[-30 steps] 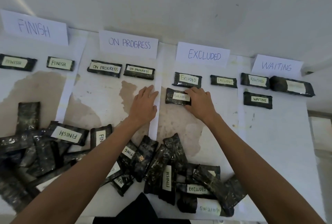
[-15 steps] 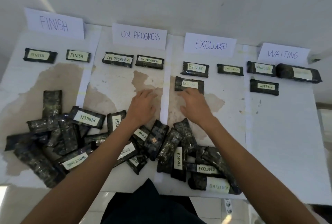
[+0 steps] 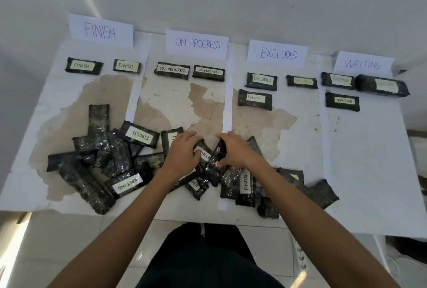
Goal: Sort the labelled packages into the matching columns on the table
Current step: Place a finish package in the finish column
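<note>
Both hands in the unsorted pile [image 3: 120, 156] at the table [image 3: 358, 160] 6 o'clock edge. Right hand [image 3: 238, 151] fingers wrapped on a dark package [image 3: 218, 152], tilted up. Left hand [image 3: 182, 156] curled at its 9 o'clock, grip unclear. Sorted packages [image 3: 261, 81] line 12 o'clock.

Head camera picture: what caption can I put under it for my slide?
Left hand and right hand pick through the unsorted package pile beneath FINISH, ON PROGRESS, EXCLUDED and WAITING signs.
</note>
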{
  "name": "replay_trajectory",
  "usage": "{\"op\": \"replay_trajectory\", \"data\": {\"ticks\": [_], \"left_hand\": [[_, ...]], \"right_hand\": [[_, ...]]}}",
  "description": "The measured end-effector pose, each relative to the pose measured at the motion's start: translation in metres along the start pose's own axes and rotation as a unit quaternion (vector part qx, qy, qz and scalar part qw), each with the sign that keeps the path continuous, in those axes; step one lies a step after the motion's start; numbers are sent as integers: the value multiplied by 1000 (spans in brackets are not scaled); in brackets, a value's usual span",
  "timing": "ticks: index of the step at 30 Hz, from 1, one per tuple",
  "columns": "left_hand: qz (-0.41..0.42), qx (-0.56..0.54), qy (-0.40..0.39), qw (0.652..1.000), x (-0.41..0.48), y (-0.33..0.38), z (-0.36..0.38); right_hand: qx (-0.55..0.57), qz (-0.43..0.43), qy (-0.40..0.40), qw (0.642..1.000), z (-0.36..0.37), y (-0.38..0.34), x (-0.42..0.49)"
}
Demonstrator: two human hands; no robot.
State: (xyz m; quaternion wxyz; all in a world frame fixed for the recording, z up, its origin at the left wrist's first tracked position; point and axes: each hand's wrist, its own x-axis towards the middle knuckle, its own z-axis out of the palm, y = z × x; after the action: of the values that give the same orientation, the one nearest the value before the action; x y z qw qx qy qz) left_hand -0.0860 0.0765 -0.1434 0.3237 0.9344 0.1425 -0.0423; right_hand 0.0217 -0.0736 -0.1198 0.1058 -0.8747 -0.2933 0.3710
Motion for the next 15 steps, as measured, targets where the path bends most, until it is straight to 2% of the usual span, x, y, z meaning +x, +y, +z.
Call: {"op": "replay_trajectory", "data": {"ticks": [5, 8, 10, 12, 13, 15], "left_hand": [[-69, -127, -12, 989, -15, 6, -9], [-152, -214, -36, 964, -23, 19, -20], [-244, -307, -76, 917, -24, 32, -28], [-325, -433, -125, 832, -23, 46, -35], [-337, -484, -135, 796, -23, 51, -37], [-330, -553, -110, 757, -22, 58, -38]], "right_hand": [[145, -23, 39, 988, -29, -3, -27], [207, -45, 101, 972, -37, -3, -48], [243, -81, 159, 953, -38, -4, -63], [257, -127, 193, 938, -37, -5, -78], [258, -146, 199, 934, -35, -6, -84], [236, -172, 202, 935, -30, -5, -94]]}}
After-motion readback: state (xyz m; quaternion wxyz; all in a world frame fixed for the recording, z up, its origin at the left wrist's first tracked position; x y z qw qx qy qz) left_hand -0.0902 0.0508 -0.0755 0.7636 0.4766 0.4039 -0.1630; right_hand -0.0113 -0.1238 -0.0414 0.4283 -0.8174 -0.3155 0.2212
